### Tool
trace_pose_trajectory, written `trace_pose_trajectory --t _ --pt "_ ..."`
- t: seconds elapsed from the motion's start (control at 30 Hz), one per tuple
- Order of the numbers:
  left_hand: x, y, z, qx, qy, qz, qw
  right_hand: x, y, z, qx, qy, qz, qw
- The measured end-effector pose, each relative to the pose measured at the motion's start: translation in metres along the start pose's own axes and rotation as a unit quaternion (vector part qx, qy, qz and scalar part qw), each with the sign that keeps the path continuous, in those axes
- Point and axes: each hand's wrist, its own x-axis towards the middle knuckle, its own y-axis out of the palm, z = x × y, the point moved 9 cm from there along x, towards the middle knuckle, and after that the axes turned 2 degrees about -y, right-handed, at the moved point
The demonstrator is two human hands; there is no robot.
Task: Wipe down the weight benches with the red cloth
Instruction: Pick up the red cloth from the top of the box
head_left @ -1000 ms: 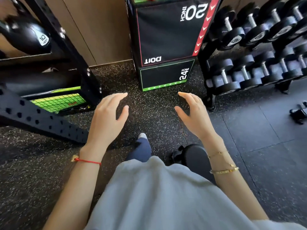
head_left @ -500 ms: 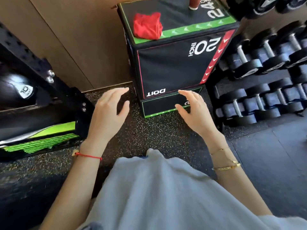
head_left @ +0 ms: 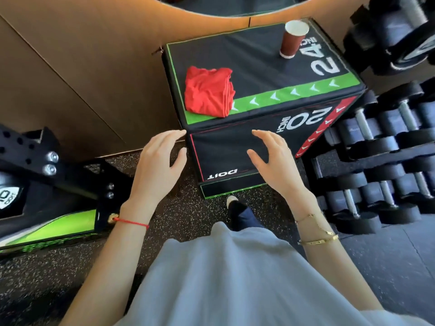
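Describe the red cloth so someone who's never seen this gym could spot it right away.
Find the black plyo box against the brown wall, beside the dumbbell rack. The red cloth lies folded on its top, at the near left corner. It is soft and flat, unlike the upright paper cup farther back.

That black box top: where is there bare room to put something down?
On the plyo box, the black stretch between the red cloth and the paper cup is bare. The left front corner, under the cloth, is taken.
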Motion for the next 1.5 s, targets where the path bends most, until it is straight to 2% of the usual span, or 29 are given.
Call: trace_pose_trajectory --t 0.27,0.43,0.57,0.87,1.0,1.1,1.23,1.5 --pt "0.102 0.048 0.022 0.014 -0.058 -0.044 0.997 0.154 0.015 -0.038 -0.011 -0.033 0.054 0.998" --pt "0.126 0.074 0.043 0.037 -0.119 -0.036 0.991 0.219 0.043 -0.041 -0.048 -0.042 0.102 0.993" --pt "0.129 0.082 0.057 0.044 -0.153 -0.025 0.987 0.246 0.071 -0.038 -0.095 -0.026 0.129 0.987" --pt "0.130 0.086 0.076 0.040 -0.168 0.014 0.985 0.251 0.102 -0.032 -0.160 0.056 0.106 0.980" --pt "0.131 0.089 0.079 0.033 -0.159 0.024 0.986 0.255 0.105 -0.026 -0.100 0.033 0.075 0.992" --pt "0.133 0.090 0.080 0.028 -0.153 0.027 0.987 0.257 0.109 -0.018 0.008 0.018 0.079 0.997" --pt "0.138 0.089 0.080 0.022 -0.151 0.023 0.988 0.258 0.109 -0.019 0.142 0.058 0.085 0.985" --pt "0.148 0.085 0.074 0.014 -0.138 0.017 0.990 0.252 0.096 -0.031 0.214 0.101 0.068 0.969"
